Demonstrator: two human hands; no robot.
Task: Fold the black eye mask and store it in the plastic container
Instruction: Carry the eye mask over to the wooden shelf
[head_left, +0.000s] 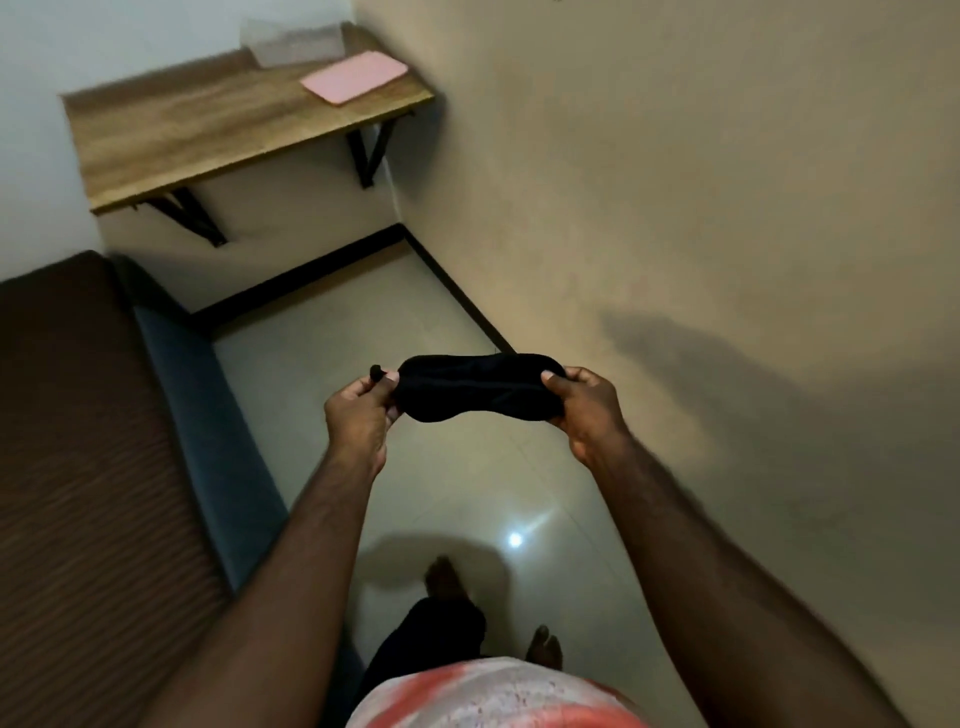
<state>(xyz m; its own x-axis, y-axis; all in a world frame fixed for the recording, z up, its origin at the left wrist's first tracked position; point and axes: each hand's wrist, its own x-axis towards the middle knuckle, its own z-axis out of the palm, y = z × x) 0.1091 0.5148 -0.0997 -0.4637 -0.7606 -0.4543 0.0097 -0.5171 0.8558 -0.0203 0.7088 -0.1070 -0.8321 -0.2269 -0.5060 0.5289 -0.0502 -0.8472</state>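
I held the black eye mask (480, 387) flat, my left hand (358, 415) pinching one end, my right hand (587, 410) gripping the other, plastic container (293, 44) on the desk (208, 135) ahead.

Black eye mask (480, 387); pink cloth (354, 78); wood-grain shelf (208, 135).

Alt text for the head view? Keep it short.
A black eye mask is held unfolded, left hand pinching one end, right hand the other. Ahead, a wooden wall shelf carries a clear plastic container and a flat pink item.
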